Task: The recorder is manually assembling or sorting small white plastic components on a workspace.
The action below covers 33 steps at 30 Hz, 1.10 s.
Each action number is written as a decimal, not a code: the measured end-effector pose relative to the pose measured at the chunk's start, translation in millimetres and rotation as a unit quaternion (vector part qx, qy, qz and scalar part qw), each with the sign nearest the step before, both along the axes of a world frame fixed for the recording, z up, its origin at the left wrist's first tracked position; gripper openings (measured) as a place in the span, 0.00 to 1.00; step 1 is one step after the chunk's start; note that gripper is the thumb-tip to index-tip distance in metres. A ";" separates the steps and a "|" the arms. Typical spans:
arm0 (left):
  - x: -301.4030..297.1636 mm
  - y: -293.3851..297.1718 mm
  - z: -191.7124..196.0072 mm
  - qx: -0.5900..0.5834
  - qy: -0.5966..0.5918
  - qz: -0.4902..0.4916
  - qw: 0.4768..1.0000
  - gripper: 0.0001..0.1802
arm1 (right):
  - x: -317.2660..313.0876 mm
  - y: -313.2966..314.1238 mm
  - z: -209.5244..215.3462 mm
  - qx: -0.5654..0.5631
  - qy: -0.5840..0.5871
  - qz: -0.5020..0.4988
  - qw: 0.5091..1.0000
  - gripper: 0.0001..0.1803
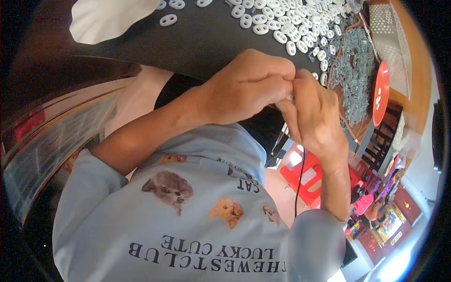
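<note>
My left hand (246, 87) and my right hand (317, 110) meet over the near edge of the dark table (188, 51). Fingertips of both press together in a pinch. A tiny pale bit shows between them, but the fingers hide what it is. Just beyond my hands lies a spread of white oval pieces (293, 33), each with two holes. Next to them, on the right, is a heap of small grey-blue pieces (359, 70), too fine to make out singly.
A red dish (381, 94) with a few white pieces stands at the right, beside a white perforated basket (383, 23). At the far left lies a white wavy-edged sheet or tray (105, 21). A red plastic stool (305, 178) stands below the table, and a black cable (299, 188) hangs near my right forearm.
</note>
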<state>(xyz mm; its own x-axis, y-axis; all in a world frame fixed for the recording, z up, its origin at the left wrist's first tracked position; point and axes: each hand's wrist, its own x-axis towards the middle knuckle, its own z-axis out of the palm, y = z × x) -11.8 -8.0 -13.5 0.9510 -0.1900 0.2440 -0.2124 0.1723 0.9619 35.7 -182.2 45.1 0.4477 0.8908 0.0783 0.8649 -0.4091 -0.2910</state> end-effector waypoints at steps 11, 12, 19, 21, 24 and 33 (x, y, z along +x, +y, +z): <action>-1.5 1.2 12.0 -0.002 0.072 -0.036 0.997 0.13 | -3.3 -10.2 14.3 0.119 0.320 -0.150 0.928 0.13; -1.8 0.5 13.8 -0.003 0.069 -0.039 0.997 0.13 | -3.9 -10.9 13.1 0.125 0.325 -0.145 0.926 0.12; -2.0 1.3 11.0 0.039 0.079 -0.039 0.995 0.16 | 3.4 -53.7 16.5 0.197 0.247 -0.285 0.905 0.08; -2.2 -0.2 9.7 0.040 0.085 -0.043 0.995 0.17 | 19.5 -81.5 26.0 0.191 0.191 -0.391 0.880 0.10; -1.6 -6.8 8.3 0.011 0.053 -0.012 0.998 0.17 | 59.7 -129.0 29.6 0.231 0.111 -0.476 0.841 0.13; -0.2 -7.6 6.7 0.020 0.045 0.011 0.999 0.15 | 113.6 -158.8 21.0 0.092 0.040 -0.479 0.872 0.23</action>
